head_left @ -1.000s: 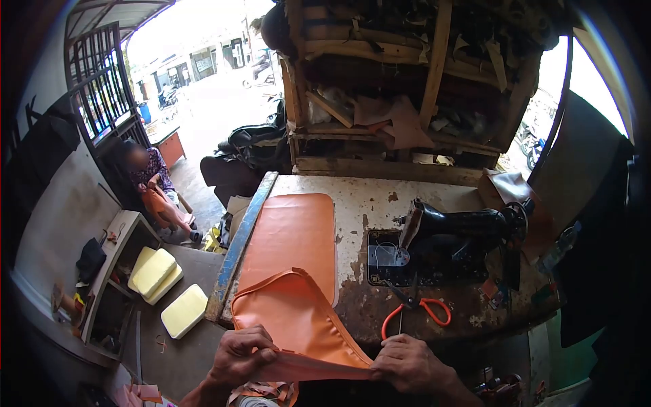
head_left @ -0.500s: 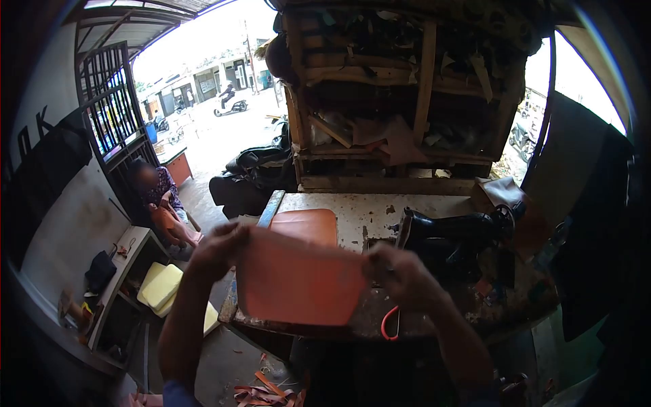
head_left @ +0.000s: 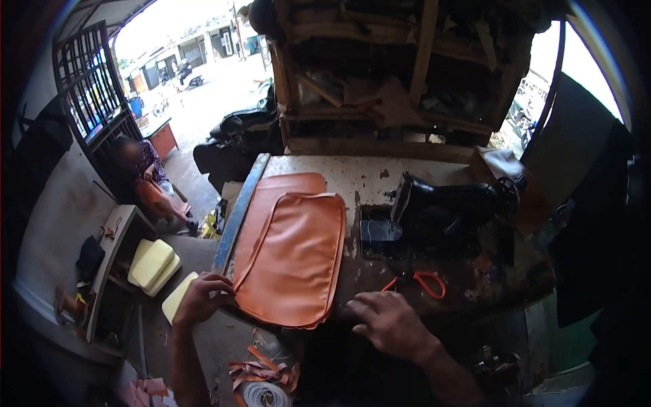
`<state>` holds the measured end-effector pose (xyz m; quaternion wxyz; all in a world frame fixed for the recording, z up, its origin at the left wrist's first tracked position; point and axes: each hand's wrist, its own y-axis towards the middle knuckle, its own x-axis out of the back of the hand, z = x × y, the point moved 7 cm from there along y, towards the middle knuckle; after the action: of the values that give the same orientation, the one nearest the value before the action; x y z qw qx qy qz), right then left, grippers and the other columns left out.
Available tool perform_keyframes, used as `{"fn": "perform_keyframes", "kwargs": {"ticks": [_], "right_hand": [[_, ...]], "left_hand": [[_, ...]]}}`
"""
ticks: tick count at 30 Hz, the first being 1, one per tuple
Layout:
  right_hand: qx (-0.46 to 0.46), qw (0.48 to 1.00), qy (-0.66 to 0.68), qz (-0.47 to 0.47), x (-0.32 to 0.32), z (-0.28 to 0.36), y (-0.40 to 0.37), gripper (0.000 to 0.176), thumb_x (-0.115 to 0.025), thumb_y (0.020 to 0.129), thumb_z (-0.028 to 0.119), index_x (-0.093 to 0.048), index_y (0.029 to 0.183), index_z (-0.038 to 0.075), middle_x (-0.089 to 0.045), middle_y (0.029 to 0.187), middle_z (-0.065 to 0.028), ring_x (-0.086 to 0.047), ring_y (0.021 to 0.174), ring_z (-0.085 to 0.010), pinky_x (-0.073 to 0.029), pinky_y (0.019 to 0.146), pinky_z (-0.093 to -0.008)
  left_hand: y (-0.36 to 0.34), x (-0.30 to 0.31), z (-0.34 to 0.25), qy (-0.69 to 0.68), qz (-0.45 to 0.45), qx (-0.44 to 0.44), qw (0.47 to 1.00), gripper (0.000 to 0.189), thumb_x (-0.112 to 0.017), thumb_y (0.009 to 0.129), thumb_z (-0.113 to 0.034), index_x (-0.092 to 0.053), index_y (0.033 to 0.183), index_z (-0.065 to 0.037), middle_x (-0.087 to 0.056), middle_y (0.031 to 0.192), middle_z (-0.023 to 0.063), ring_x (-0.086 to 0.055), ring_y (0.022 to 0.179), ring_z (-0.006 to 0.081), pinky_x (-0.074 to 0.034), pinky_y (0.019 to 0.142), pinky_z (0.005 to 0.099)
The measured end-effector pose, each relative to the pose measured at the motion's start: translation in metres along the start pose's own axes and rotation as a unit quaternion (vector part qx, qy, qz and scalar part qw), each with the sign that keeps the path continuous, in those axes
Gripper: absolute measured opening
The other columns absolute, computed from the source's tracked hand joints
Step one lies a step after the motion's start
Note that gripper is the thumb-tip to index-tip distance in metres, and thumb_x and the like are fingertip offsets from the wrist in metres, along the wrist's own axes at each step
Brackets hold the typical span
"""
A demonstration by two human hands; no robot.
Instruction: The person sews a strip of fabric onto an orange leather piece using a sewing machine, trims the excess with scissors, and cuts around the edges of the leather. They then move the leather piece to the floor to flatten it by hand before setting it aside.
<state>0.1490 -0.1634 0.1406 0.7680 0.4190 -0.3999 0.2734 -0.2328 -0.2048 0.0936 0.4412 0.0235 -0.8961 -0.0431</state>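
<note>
An orange leather-like cover [head_left: 298, 261] with a stitched edge lies flat near the table's front edge, overlapping a similar orange piece [head_left: 271, 193] beneath it. My left hand [head_left: 198, 300] is at the cover's left edge, its fingers extended and the tips at or touching the rim. To the right of the cover, my right hand [head_left: 393, 324] hovers over the table's front edge, fingers loosely spread with nothing in them. Red-handled scissors [head_left: 430, 285] rest just beyond that hand. A black sewing machine [head_left: 444, 210] stands on the right part of the table.
The worn table [head_left: 339, 166] has a blue left edge. Yellow foam pads [head_left: 156, 266] lie at lower left. Orange scraps [head_left: 261, 370] and a white coil [head_left: 264, 395] are below. Behind stands a wooden shelf [head_left: 424, 61]. A seated person [head_left: 152, 173] is at left.
The orange cover, held up between both hands before, now lies on the other piece. Both hands have come down and apart from their raised grip. The view has tilted downward.
</note>
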Motion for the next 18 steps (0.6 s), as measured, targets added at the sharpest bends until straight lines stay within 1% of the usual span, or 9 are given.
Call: {"fn": "perform_keyframes", "kwargs": {"ticks": [2,4,6,11,12,13,16,17,18], "right_hand": [[-0.167,0.985,-0.027,0.045,-0.022,-0.049,-0.032,0.055,-0.081,0.088,0.021,-0.062,0.137,0.007,-0.062,0.132,-0.0126,-0.060,0.124,-0.0315,-0.047,0.108,-0.0468],[-0.268,0.958,-0.104,0.000,-0.016,-0.076,-0.051,0.061,-0.081,0.089,0.025,-0.058,0.141,0.004,-0.058,0.138,-0.0178,-0.055,0.129,-0.0375,-0.046,0.110,-0.0485],[-0.320,0.940,-0.119,0.011,-0.017,-0.094,-0.065,0.065,-0.080,0.091,0.028,-0.055,0.144,0.000,-0.053,0.142,-0.0225,-0.051,0.133,-0.0431,-0.044,0.113,-0.0510],[-0.366,0.927,-0.076,0.022,-0.011,-0.114,-0.072,0.068,-0.079,0.093,0.030,-0.052,0.146,-0.004,-0.051,0.142,-0.0257,-0.049,0.134,-0.0458,-0.042,0.114,-0.0527],[-0.401,0.915,-0.034,0.036,-0.012,-0.118,-0.075,0.068,-0.078,0.093,0.029,-0.051,0.146,-0.004,-0.051,0.143,-0.0265,-0.047,0.136,-0.0457,-0.041,0.114,-0.0522],[-0.388,0.917,-0.081,0.039,-0.007,-0.118,-0.074,0.066,-0.077,0.090,0.019,-0.051,0.146,-0.003,-0.056,0.137,-0.0279,-0.055,0.128,-0.0454,-0.046,0.110,-0.0513],[-0.445,0.888,-0.116,0.025,-0.006,-0.127,-0.077,0.066,-0.074,0.084,0.012,-0.053,0.145,-0.003,-0.063,0.128,-0.0276,-0.064,0.113,-0.0468,-0.050,0.103,-0.0524],[-0.447,0.886,-0.118,0.025,-0.003,-0.122,-0.076,0.066,-0.074,0.084,0.012,-0.053,0.145,-0.003,-0.063,0.128,-0.0276,-0.064,0.113,-0.0468,-0.050,0.103,-0.0524],[-0.485,0.873,-0.047,0.032,-0.003,-0.116,-0.077,0.068,-0.073,0.082,0.011,-0.052,0.146,-0.001,-0.065,0.124,-0.0263,-0.067,0.106,-0.0420,-0.053,0.096,-0.0479]], "left_hand": [[-0.023,-0.035,-0.005,-0.048,-0.053,0.055,0.996,0.026,-0.084,0.081,-0.004,-0.079,0.107,-0.007,-0.071,0.122,0.0137,-0.067,0.111,0.0320,-0.053,0.097,0.0421],[-0.041,-0.053,-0.051,0.018,-0.228,0.059,0.972,0.028,-0.080,0.085,-0.003,-0.076,0.112,-0.005,-0.068,0.123,0.0159,-0.066,0.111,0.0335,-0.054,0.094,0.0428],[-0.064,-0.089,-0.084,-0.038,-0.362,0.107,0.925,0.020,-0.074,0.090,-0.001,-0.075,0.110,-0.003,-0.067,0.108,0.0142,-0.064,0.104,0.0335,-0.052,0.090,0.0444],[-0.070,-0.133,-0.130,-0.037,-0.371,0.104,0.922,0.020,-0.074,0.094,-0.005,-0.075,0.114,-0.004,-0.069,0.093,0.0136,-0.068,0.085,0.0298,-0.054,0.075,0.0387],[-0.059,-0.137,-0.127,-0.091,-0.305,0.164,0.934,0.021,-0.075,0.095,-0.009,-0.075,0.115,-0.003,-0.071,0.087,0.0131,-0.069,0.077,0.0271,-0.055,0.070,0.0364],[-0.054,-0.146,-0.122,-0.146,-0.235,0.222,0.935,0.022,-0.076,0.096,-0.012,-0.075,0.116,-0.002,-0.073,0.082,0.0127,-0.071,0.070,0.0245,-0.055,0.066,0.0340],[-0.047,-0.179,-0.104,-0.273,-0.245,0.187,0.911,0.026,-0.077,0.098,-0.018,-0.075,0.116,0.001,-0.076,0.077,0.0132,-0.072,0.066,0.0162,-0.056,0.064,0.0296],[-0.048,-0.191,-0.097,-0.295,-0.204,0.202,0.911,0.028,-0.072,0.103,-0.020,-0.072,0.122,0.001,-0.074,0.079,0.0034,-0.071,0.071,0.0098,-0.058,0.063,0.0262],[-0.050,-0.197,-0.092,-0.297,-0.201,0.202,0.911,0.028,-0.072,0.103,-0.020,-0.072,0.122,0.001,-0.074,0.079,0.0034,-0.071,0.071,0.0098,-0.058,0.063,0.0262]]}}
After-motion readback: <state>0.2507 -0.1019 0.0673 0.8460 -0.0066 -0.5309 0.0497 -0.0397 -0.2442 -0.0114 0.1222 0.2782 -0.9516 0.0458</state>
